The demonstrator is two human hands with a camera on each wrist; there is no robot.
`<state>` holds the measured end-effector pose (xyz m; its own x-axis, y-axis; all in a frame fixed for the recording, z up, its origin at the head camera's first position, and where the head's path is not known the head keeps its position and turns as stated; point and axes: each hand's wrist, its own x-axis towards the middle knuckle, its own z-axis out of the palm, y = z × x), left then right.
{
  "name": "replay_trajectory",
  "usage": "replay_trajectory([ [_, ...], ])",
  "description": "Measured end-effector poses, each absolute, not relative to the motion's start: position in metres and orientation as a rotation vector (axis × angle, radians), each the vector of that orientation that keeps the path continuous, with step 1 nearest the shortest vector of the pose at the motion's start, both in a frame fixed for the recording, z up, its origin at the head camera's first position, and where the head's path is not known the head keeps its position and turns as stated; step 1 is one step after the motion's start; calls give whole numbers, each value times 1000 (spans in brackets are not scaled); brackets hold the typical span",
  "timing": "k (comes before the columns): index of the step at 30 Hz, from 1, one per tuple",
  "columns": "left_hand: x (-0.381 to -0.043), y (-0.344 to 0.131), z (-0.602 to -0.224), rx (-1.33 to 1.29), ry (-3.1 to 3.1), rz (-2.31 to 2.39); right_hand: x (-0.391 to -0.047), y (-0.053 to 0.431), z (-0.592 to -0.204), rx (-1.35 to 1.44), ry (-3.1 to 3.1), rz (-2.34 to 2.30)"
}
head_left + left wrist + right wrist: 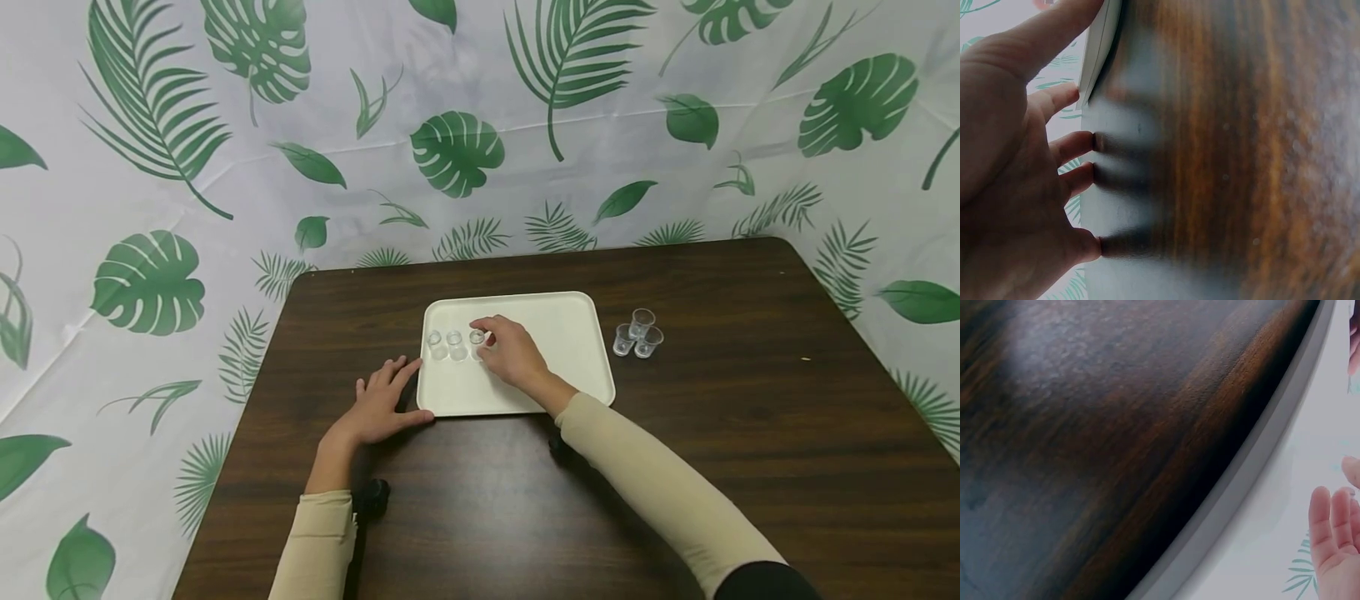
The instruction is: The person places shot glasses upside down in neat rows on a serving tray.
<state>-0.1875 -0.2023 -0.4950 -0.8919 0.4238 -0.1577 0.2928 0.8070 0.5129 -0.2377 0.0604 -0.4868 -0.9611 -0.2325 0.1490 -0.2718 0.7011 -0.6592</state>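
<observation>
A cream tray point(555, 321) lies on the dark wooden table. Toward its left side, a small clear cup point(437, 348) and another clear cup point(456, 348) stand in a row. My right hand point(513, 352) reaches over the tray and pinches a third clear cup point(477, 337) at the row's right end, between thumb and finger. Spread at the tray's front left corner, my left hand point(382, 407) touches the rim with its thumb and index finger. In the left wrist view, the other left fingers point(1075, 145) rest on the table. The right wrist view does not show the cup.
Right of the tray, three more clear cups point(648, 342) stand close together on the table point(712, 433). Behind the table hangs a white cloth point(360, 208) with green leaf prints. A black device point(372, 498) is at the left wrist.
</observation>
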Motion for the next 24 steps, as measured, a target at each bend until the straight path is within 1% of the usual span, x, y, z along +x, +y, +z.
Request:
replay_trajectory([
  [16,-188,-202,-493,549,2729,721,-238,61,-489,456,-2829,1165],
  [24,-188,-202,-493,545,2726,712,-234,71,-490,462,-2820,1204],
])
